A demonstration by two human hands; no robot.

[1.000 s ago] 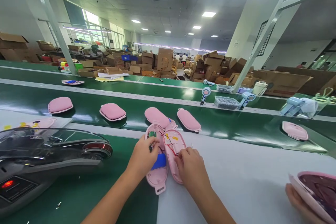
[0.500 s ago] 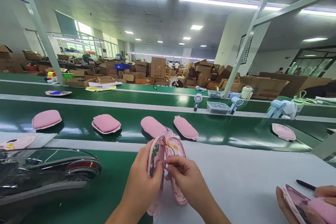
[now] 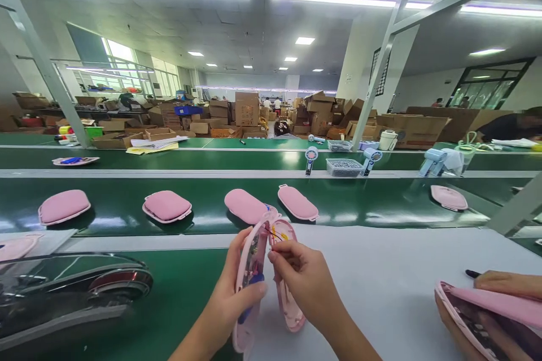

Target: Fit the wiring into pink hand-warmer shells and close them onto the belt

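My left hand [image 3: 228, 302] grips a pink shell half [image 3: 242, 335] from its outer side, fingers behind it and thumb across its front edge. Inside that shell are a circuit board [image 3: 254, 248] and a blue block [image 3: 255, 280], partly covered by the thumb. Thin dark and red wires [image 3: 277, 233] run from its top to a second pink shell half [image 3: 293, 316], which stands open beside it with yellow pieces inside. With thumb and forefinger pinched, my right hand [image 3: 307, 279] holds the wires between the two halves; the wire ends are hidden.
Several pink cases [image 3: 167, 206] lie on the green conveyor [image 3: 376, 203] ahead. A clear-covered dark object [image 3: 76, 299] is at my left. On the right, another person's hands [image 3: 503, 282] hold a pink case [image 3: 499, 304] over the white sheet [image 3: 381, 287]. Blue handheld fans [image 3: 311, 159] stand beyond.
My left thumb has moved off the circuit board to lower down, exposing the blue block. My right fingers have risen slightly along the wires. The co-worker's case has opened toward me. The view has shifted right.
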